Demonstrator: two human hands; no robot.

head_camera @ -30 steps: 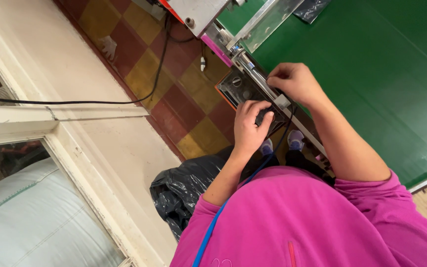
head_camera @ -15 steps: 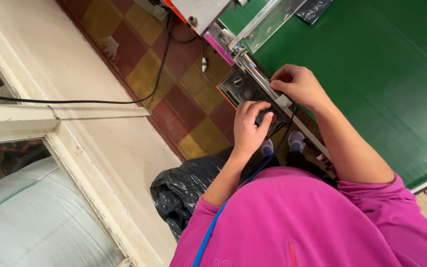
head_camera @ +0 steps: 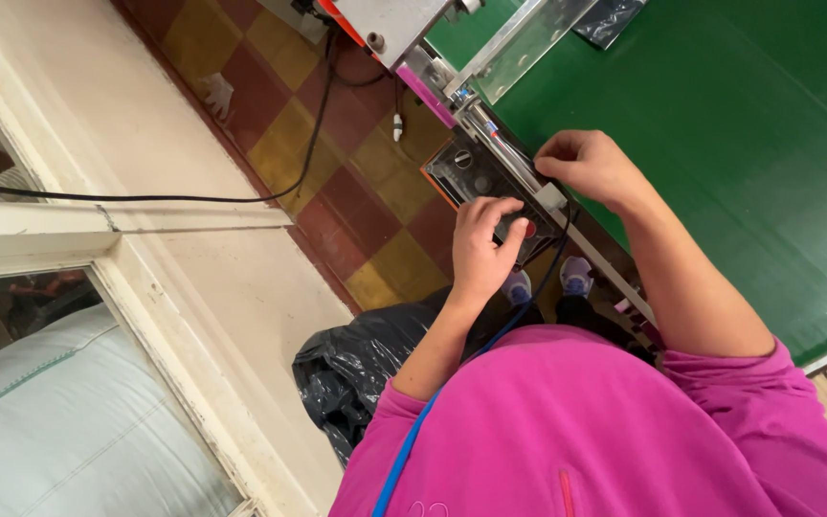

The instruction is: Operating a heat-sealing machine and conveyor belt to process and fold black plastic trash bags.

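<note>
My left hand [head_camera: 479, 251] lies on a dark control panel [head_camera: 461, 170] with an orange rim, fingers spread over its lower part, next to a small red button [head_camera: 529, 230]. It holds nothing. My right hand [head_camera: 591, 168] sits at the metal rail [head_camera: 504, 144] along the edge of a green conveyor belt [head_camera: 720, 124]. Its fingers are curled down beside a small white block [head_camera: 552, 196], and the fingertips are hidden. I wear a pink top [head_camera: 605, 431].
A grey and orange machine housing [head_camera: 390, 19] stands at the belt's far end, with black cables [head_camera: 318, 124] running over the chequered floor [head_camera: 337, 124]. A black plastic bag [head_camera: 356, 373] lies by my feet. A pale window frame [head_camera: 145, 239] is on the left.
Both hands stay at the same spots on the panel and rail. Only the view has shifted slightly.
</note>
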